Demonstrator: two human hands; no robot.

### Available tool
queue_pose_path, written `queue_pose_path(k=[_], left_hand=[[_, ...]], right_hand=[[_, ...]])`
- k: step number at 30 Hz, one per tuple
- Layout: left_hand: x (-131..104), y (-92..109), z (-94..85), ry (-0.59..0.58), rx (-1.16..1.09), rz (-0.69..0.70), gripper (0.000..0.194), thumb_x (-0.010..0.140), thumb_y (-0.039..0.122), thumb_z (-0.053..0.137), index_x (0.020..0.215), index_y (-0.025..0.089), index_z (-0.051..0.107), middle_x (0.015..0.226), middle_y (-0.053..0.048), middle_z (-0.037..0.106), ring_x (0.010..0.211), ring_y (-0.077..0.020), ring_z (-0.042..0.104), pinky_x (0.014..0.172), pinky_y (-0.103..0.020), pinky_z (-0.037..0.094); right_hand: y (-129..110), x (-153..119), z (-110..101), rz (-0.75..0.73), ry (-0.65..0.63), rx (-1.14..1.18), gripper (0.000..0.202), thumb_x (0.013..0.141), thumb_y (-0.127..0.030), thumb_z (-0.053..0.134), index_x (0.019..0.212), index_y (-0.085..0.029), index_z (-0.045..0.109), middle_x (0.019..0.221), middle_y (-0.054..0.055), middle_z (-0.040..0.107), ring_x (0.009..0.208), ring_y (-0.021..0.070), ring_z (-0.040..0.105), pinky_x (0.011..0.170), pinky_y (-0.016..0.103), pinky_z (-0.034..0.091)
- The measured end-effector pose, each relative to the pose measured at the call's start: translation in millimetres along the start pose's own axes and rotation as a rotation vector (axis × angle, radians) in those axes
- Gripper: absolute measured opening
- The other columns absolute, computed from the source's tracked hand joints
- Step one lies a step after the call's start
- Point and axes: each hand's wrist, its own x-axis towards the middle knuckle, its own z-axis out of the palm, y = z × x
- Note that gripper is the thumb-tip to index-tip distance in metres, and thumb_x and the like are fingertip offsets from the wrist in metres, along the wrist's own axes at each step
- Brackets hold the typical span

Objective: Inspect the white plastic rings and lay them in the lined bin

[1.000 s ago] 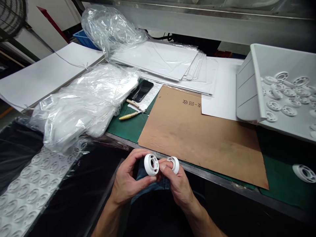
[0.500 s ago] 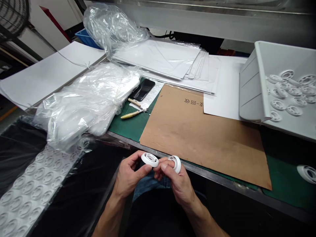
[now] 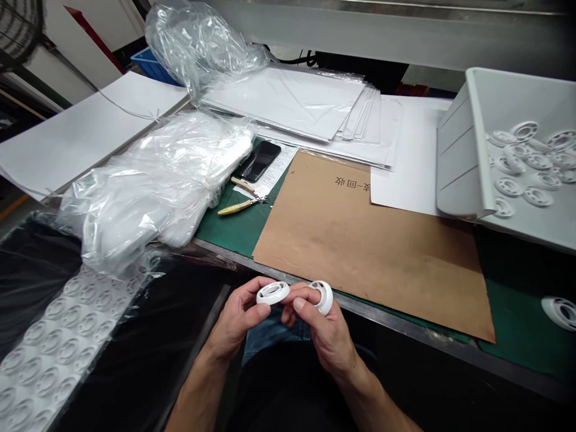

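Observation:
Between thumb and fingers, my left hand (image 3: 238, 315) pinches a white plastic ring (image 3: 273, 293) with slots around its middle, its face tipped upward. Close by on the right, my right hand (image 3: 321, 330) is closed around a second white ring (image 3: 323, 298), which is turned on its edge. A finger of the right hand passes across that ring's opening and reaches toward the left ring. Both hands are in front of the table's near edge, above my lap. The fingers under the right ring are partly hidden.
A cardboard sheet (image 3: 373, 246) covers the table's front. Nippers (image 3: 240, 198) and a phone (image 3: 261, 161) lie left of it. A tilted grey bin (image 3: 459, 150) holds several white rings; another ring (image 3: 560, 312) sits far right. Plastic bags (image 3: 157, 174) and bagged sheets (image 3: 288, 99) lie behind.
The left ring has tilted a little and its slots face differently. The right ring has turned slightly in my fingers. The whole view has shifted a touch.

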Motion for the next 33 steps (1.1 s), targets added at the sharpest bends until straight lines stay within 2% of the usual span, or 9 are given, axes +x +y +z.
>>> queue_pose_path(k=[4,9,13,17,25,33], left_hand=[[-1.7,-2.7,-1.3,-0.005,-0.006,0.076,0.058,0.069,0.040,0.096,0.121,0.024,0.078,0.109,-0.007,0.079,0.098,-0.0216,0.070,0.087,-0.026,0.056],[-5.3,-6.6,-0.8,0.086,0.033,0.122,0.064,0.062,0.018,0.099,0.122,0.030,0.080,0.105,-0.004,0.082,0.095,-0.0200,0.073,0.087,-0.026,0.058],[-8.6,-10.7,-0.6,0.145,0.083,0.145,0.059,0.066,0.019,0.097,0.122,0.029,0.081,0.103,-0.005,0.081,0.090,-0.0186,0.072,0.083,-0.026,0.059],[-11.8,-12.9,-0.5,0.182,0.165,0.250,0.052,0.072,0.023,0.094,0.123,0.029,0.081,0.105,-0.006,0.078,0.087,-0.0180,0.070,0.081,-0.027,0.059],[-15.1,-11.9,-0.7,0.169,0.348,0.421,0.042,0.085,0.025,0.084,0.127,0.029,0.079,0.098,-0.007,0.072,0.088,-0.0200,0.067,0.078,-0.030,0.056],[-14.7,-7.3,0.2,0.153,0.409,0.531,0.044,0.087,0.020,0.082,0.129,0.030,0.077,0.095,-0.006,0.072,0.085,-0.0196,0.067,0.076,-0.030,0.055]], right_hand=[[-3.0,-1.1,-1.2,-0.022,0.002,-0.025,0.014,0.094,-0.035,0.074,0.092,-0.025,0.083,0.091,0.004,0.070,0.074,0.0167,0.063,0.068,0.030,0.051],[-6.4,-1.7,-3.6,-0.029,-0.008,-0.059,0.012,0.084,-0.036,0.085,0.091,-0.027,0.083,0.099,0.004,0.070,0.080,0.0187,0.062,0.070,0.032,0.051],[-7.4,-1.8,-3.7,-0.032,-0.027,-0.064,0.009,0.084,-0.031,0.086,0.092,-0.029,0.083,0.100,0.003,0.070,0.082,0.0186,0.062,0.072,0.032,0.049],[-7.9,-2.4,-4.0,-0.025,-0.021,-0.089,0.007,0.084,-0.029,0.084,0.091,-0.029,0.084,0.100,0.003,0.070,0.082,0.0186,0.062,0.072,0.031,0.048],[-6.9,-1.5,-5.5,-0.045,-0.011,-0.159,0.005,0.086,-0.027,0.080,0.090,-0.028,0.083,0.096,0.003,0.071,0.081,0.0185,0.062,0.071,0.030,0.048],[-5.0,-2.8,-3.0,-0.055,-0.021,-0.186,0.005,0.088,-0.027,0.079,0.091,-0.028,0.082,0.095,0.003,0.071,0.083,0.0200,0.063,0.073,0.032,0.049]])
